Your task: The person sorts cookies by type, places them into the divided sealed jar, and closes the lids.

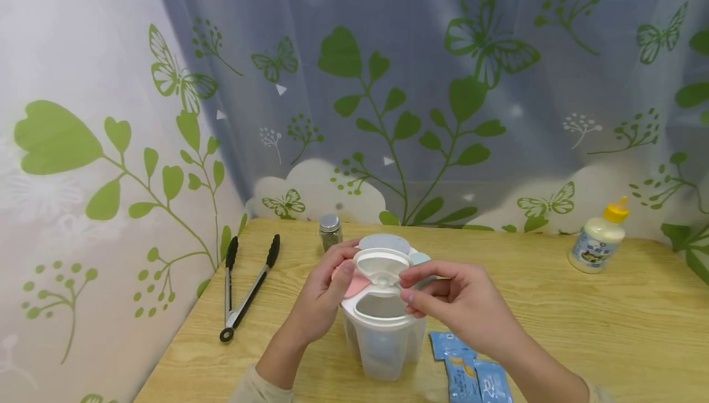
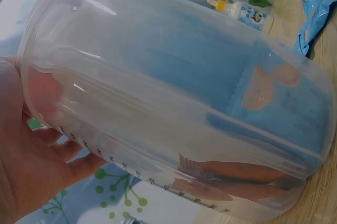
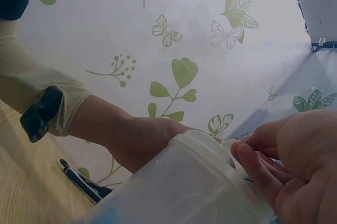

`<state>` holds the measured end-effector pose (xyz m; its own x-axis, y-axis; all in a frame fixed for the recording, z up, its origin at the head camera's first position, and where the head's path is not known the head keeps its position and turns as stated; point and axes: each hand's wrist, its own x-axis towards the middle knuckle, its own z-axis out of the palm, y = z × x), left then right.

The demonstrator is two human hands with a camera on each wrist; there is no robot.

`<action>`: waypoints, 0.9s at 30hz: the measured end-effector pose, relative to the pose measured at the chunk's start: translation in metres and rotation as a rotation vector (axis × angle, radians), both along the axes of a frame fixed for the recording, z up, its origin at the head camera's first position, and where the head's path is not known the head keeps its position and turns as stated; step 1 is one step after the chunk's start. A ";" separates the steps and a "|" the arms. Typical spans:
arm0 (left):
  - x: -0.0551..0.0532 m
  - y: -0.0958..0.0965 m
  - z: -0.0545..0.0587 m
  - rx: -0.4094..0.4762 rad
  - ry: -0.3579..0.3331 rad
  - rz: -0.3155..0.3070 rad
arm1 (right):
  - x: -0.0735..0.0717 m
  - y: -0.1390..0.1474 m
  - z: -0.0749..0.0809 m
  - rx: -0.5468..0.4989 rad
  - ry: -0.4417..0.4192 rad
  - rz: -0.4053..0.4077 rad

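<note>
No words legible; print too blurred on bottle label (image 1: 592, 249), blue packets (image 1: 463, 380), curtain (image 1: 426, 95). Container (image 2: 174, 97) wall: dark scale ticks.

Left grip (image 1: 324, 295) holds a container (image 1: 382, 351), lid (image 1: 382, 263) raised.

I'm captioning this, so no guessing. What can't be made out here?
Right wrist view: part of the left hand, hidden by the container.
Left wrist view: print on the packet inside, blurred by the cloudy wall.
Head view: fine print on the bottle, too small.
Head view: two blue packets, cut off by the bottom edge.
</note>
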<state>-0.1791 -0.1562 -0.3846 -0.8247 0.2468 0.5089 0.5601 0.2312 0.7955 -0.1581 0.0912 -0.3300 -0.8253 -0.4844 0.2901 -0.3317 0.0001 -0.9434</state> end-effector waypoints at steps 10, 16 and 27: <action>0.001 0.000 0.002 0.005 -0.010 0.003 | -0.003 0.011 0.001 -0.008 -0.071 0.050; 0.000 0.000 0.002 0.004 -0.009 -0.012 | -0.005 0.026 -0.004 0.013 -0.066 0.045; 0.001 0.000 0.002 0.003 -0.012 0.000 | -0.012 0.061 -0.016 0.016 -0.010 0.113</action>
<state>-0.1783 -0.1563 -0.3825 -0.8307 0.2456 0.4997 0.5506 0.2290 0.8027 -0.1703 0.1523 -0.3464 -0.7679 -0.5790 0.2741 -0.3214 -0.0218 -0.9467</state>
